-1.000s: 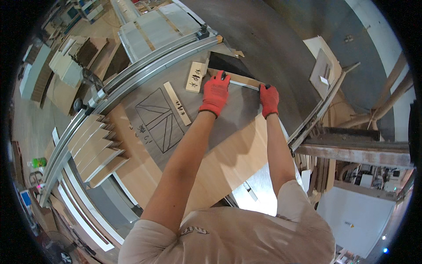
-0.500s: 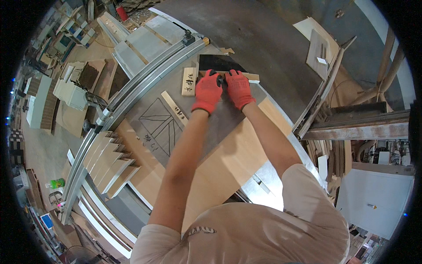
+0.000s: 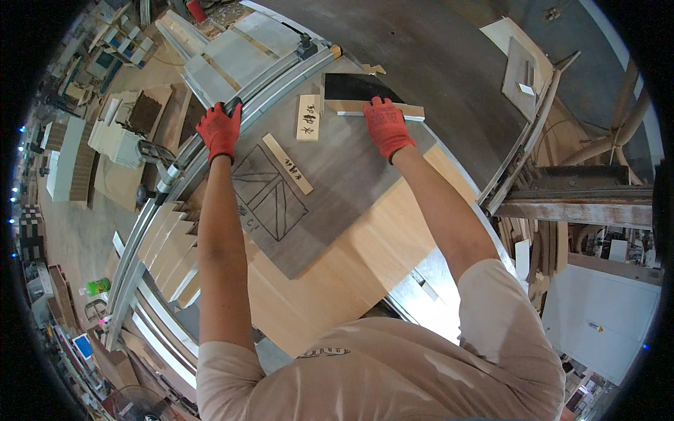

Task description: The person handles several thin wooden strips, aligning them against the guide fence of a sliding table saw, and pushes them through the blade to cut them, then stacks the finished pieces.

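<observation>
My left hand (image 3: 220, 130), in a red glove with black palm coating, has its fingers bent over the long metal rail (image 3: 270, 90) on the left. My right hand (image 3: 386, 128), gloved alike, presses curled fingers over a wooden strip (image 3: 414, 113) with a white edge. This strip lies along the near side of a black panel (image 3: 358, 87). Both rest at the far end of a grey-brown board (image 3: 330, 203) with a black line drawing. Two pale wooden pieces with handwriting, a short block (image 3: 307, 118) and a thin slat (image 3: 288, 164), lie on the board.
A light wood sheet (image 3: 337, 288) sits under the grey-brown board. Stacked boards (image 3: 165, 245) stand beside the rail at lower left. A dark table surface (image 3: 435, 63) stretches away at far right, with loose panels (image 3: 523, 77) at its edge. A white cabinet (image 3: 597, 309) stands right.
My left hand has left the strip and moved left onto the metal rail. My right hand stays on the strip, now slightly farther away. The wooden slat and drawing are more exposed.
</observation>
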Motion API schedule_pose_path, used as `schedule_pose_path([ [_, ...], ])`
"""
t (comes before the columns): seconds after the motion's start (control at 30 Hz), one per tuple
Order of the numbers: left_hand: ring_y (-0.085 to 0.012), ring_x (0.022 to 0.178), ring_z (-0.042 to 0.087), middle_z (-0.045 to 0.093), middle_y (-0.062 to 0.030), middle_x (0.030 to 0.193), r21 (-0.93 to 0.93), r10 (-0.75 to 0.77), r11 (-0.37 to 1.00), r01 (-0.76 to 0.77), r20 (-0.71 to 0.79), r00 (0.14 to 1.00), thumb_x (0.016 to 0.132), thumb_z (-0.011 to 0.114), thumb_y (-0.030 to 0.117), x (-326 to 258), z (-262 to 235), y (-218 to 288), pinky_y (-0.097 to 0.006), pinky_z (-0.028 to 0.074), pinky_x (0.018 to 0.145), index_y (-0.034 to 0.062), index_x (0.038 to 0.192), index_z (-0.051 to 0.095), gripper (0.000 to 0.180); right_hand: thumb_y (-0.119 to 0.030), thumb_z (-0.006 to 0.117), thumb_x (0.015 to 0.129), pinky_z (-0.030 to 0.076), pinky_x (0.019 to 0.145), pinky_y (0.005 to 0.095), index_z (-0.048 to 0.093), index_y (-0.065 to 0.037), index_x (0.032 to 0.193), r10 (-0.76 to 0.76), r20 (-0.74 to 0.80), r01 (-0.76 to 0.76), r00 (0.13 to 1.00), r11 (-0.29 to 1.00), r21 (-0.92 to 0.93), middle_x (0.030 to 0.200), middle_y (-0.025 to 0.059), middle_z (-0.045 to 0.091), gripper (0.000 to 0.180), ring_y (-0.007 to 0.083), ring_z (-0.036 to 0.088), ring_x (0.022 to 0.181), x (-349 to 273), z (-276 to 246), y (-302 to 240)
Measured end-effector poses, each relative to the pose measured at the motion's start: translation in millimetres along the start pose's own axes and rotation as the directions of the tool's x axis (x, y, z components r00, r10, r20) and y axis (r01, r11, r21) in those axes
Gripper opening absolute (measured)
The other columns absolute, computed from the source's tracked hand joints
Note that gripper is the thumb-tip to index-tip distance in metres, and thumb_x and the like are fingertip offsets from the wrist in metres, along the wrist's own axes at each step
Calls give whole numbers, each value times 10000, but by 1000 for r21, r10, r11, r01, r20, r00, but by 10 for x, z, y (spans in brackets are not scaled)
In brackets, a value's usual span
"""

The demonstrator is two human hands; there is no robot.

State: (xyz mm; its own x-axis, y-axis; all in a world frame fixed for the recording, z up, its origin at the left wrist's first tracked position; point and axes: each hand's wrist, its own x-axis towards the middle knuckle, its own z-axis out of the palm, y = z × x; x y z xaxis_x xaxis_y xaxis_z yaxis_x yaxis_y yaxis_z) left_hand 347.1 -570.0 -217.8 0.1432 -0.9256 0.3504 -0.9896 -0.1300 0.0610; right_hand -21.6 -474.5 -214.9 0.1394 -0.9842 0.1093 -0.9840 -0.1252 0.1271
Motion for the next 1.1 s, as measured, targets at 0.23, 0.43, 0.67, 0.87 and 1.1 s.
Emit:
schedule_pose_path([
  [0.23,-337,1082,580,650,-130,1113,3,11,1000,-11,-46,999,848,568,595,-24,-54,49,-485,383,962,99,1140,645,581,-140,574,861,550,684,385,709,-71,986,-8,-14,7,1000,994,-110,1044,149,632,196,302,626,928,99,110,-66],
  [0.43,-324,1062,593,657,-122,1094,-30,29,999,-32,-92,995,849,575,580,-39,-96,79,-481,389,956,103,1133,654,560,-103,635,812,565,706,347,666,-52,1022,-11,35,18,999,983,-181,1035,141,618,217,269,630,928,127,71,-77],
  [0.67,-325,1052,597,658,-122,1110,-5,6,1000,-7,-87,996,847,580,587,-32,-91,106,-486,398,941,109,1137,651,564,-120,664,798,558,728,352,667,-43,1001,-18,57,33,998,965,-262,1008,135,626,216,271,634,929,100,-10,-100],
  [0.87,-333,1082,587,646,-130,1156,15,0,1000,1,-77,997,851,580,589,-34,-81,90,-488,391,968,110,1174,635,580,-98,634,806,548,721,357,665,-31,1011,-31,-33,22,999,965,-261,1005,144,626,218,268,634,925,106,65,-103],
  [1.1,-336,1138,556,626,-134,1204,-11,-19,1000,18,-42,999,859,561,602,-25,-47,66,-486,372,996,112,1210,626,607,-137,590,862,538,800,417,631,14,1187,-9,142,35,990,983,-181,1160,198,644,360,346,633,1047,124,22,-106],
])
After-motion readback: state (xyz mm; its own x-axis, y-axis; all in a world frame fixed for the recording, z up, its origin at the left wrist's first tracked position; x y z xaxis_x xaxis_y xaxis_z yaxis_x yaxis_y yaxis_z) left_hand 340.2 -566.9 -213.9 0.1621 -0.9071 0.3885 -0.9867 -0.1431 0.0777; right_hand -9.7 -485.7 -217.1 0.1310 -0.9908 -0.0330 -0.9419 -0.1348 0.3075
